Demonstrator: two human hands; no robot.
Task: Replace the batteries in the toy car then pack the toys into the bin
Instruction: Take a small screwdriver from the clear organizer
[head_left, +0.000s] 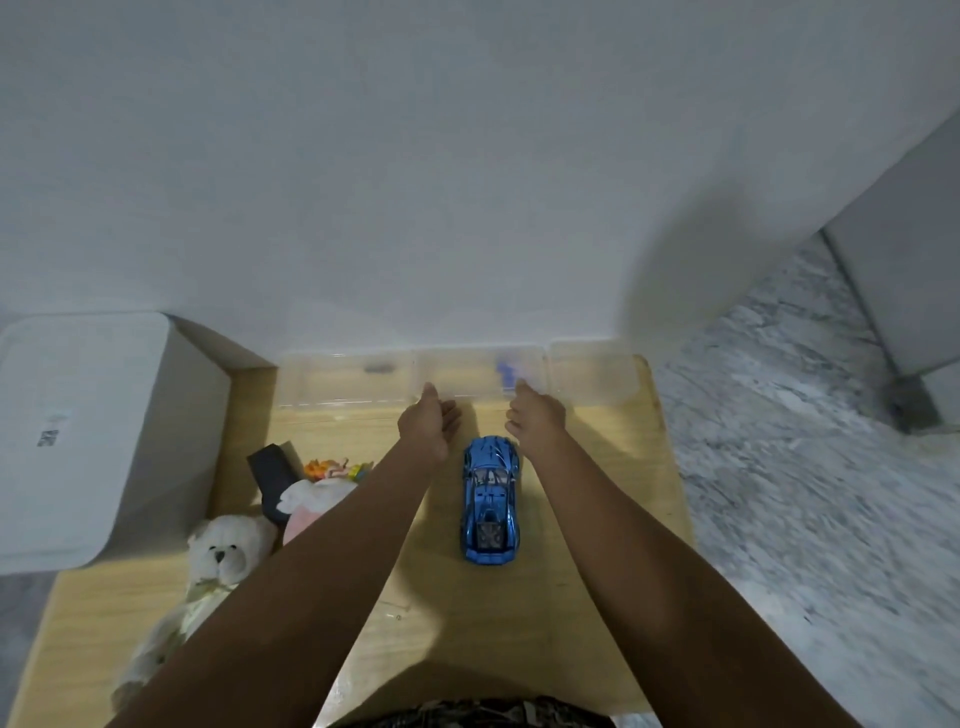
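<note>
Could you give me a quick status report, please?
Both hands at clear plastic boxes, grip unclear. Shiny blue toy car untouched between forearms. Nothing obstructing.

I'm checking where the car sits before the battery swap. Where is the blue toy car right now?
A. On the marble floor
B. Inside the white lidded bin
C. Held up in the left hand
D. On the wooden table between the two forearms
D: the blue toy car rests on the wooden table, lying between the forearms, while the left hand and right hand reach past it toward the clear tray.
</note>
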